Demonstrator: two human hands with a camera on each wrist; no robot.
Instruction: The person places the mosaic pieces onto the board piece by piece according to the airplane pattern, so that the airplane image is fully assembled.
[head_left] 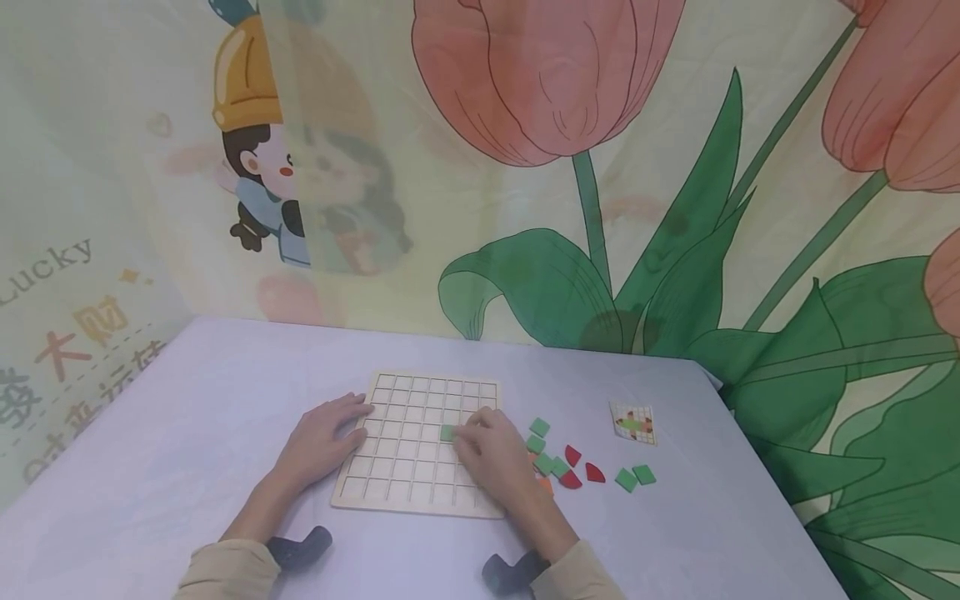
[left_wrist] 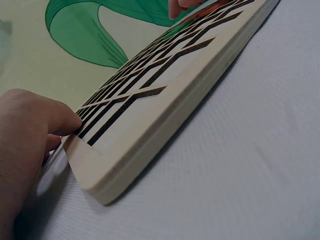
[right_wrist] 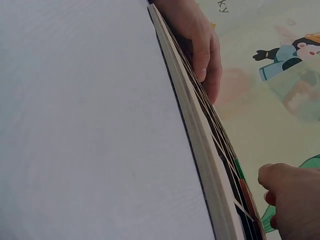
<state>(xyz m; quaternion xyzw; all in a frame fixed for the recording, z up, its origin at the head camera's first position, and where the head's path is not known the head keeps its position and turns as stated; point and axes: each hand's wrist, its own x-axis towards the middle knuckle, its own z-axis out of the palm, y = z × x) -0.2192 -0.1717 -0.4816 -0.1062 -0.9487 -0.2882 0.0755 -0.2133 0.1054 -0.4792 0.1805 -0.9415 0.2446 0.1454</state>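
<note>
A pale wooden grid board (head_left: 397,492) lies on the white cloth. My left hand (head_left: 318,442) rests against its left edge, thumb and fingers touching the rim; the left wrist view shows the thumb (left_wrist: 65,119) on the board's corner. Over the right half of the board is my right hand (head_left: 495,458), fingers bent, close beside a green square tile (head_left: 447,432) lying in the grid. In the right wrist view a reddish piece (right_wrist: 247,196) shows in the board near that hand. Whether anything is between the right fingertips is hidden.
Right of the board lie several loose green square tiles (head_left: 539,427), red quarter-round pieces (head_left: 595,472) and orange pieces (head_left: 546,484), partly behind the right hand. A small pattern card (head_left: 634,423) lies farther right. A printed curtain (head_left: 360,300) hangs behind the table.
</note>
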